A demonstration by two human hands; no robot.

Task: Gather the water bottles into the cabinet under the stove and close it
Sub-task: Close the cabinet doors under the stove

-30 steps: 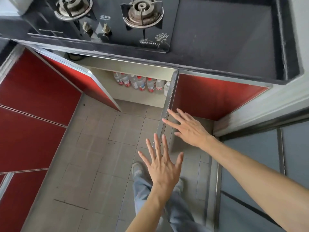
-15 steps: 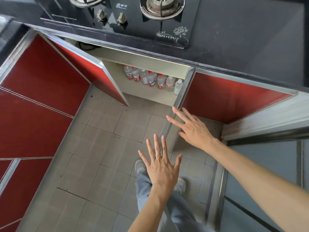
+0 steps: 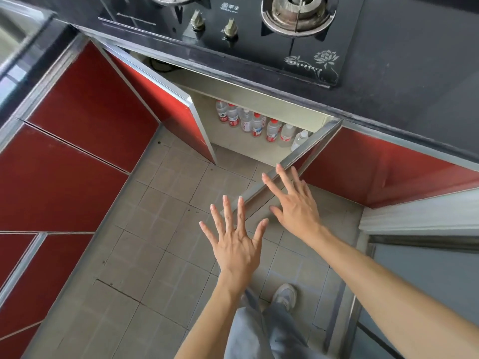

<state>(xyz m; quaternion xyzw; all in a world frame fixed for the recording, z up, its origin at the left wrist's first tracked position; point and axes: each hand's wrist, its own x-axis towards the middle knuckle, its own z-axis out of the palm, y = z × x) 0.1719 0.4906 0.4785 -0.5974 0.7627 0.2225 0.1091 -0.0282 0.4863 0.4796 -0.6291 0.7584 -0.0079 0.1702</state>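
Observation:
Several clear water bottles (image 3: 256, 124) with red caps and labels stand in a row inside the open cabinet (image 3: 248, 149) under the stove (image 3: 259, 24). Both red cabinet doors stand open: the left door (image 3: 166, 104) and the right door (image 3: 290, 164), seen edge-on. My right hand (image 3: 295, 200) has straight, spread fingers, and its fingertips touch the metal edge of the right door. Below the cabinet opening, my left hand (image 3: 234, 242) hovers over the floor with its fingers spread and nothing in it.
A dark countertop (image 3: 414, 73) runs along the top, with closed red cabinet fronts (image 3: 64, 177) at the left. The floor is grey tile (image 3: 160, 229). My legs and one shoe (image 3: 285, 297) show at the bottom, and a grey door frame (image 3: 414, 216) stands at the right.
The view has shifted, so the stove and cabinet appear lower and further right. My right hand has come onto the edge of the right door. My left hand stays spread in front.

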